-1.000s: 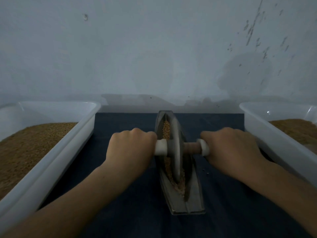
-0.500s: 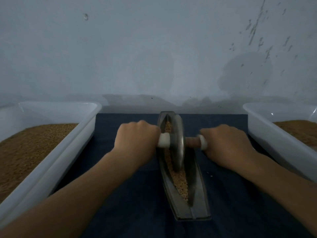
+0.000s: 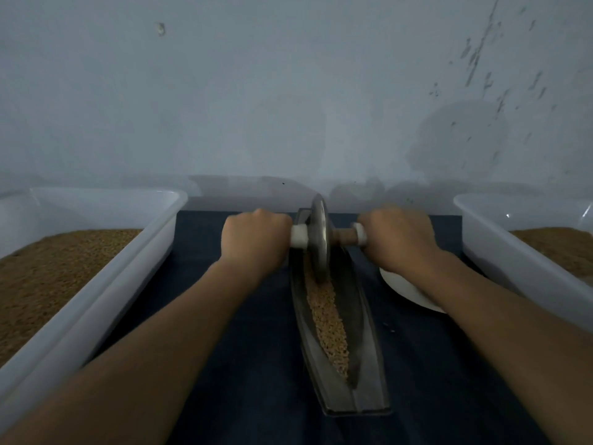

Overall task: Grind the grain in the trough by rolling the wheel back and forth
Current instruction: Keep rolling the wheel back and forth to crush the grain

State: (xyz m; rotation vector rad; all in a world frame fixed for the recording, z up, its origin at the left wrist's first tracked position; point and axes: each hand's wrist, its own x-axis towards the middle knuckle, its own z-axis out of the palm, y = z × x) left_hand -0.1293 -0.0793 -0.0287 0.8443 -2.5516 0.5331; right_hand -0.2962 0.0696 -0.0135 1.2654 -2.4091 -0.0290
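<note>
**Setting.** Pale, stained wall (image 3: 288, 91) on the far side. A dark blue cloth (image 3: 224, 364) covers the work surface, probably to catch stray kernels and stop sliding.

**1. Trough** (image 3: 362, 364). Narrow, boat-shaped metal, centred on the cloth. It runs near to far, so each stroke goes straight out from the body.

**2. Grain** (image 3: 327, 319). A tan line along the groove, from the wheel to the near end. The kernels look mostly whole, so the grinding seems far from finished.

**3. Wheel** (image 3: 319, 239). Metal disc, upright on its edge in the groove at the trough's far end.

**4. Axle** (image 3: 345, 236). Passes through the hub and juts out on both sides.

**5. Hands.** Left hand (image 3: 255, 240) is fisted around the left end of the axle, right hand (image 3: 398, 239) around the right end. Matched grips likely keep the disc vertical and evenly loaded.

**6. Left tub** (image 3: 96, 300) and **right tub** (image 3: 513, 258). White plastic, one on each side of the cloth within reach, both holding brown granular fill.

**7. Dish** (image 3: 404, 289). White, near the trough on the right, partly hidden under the right forearm.
</note>
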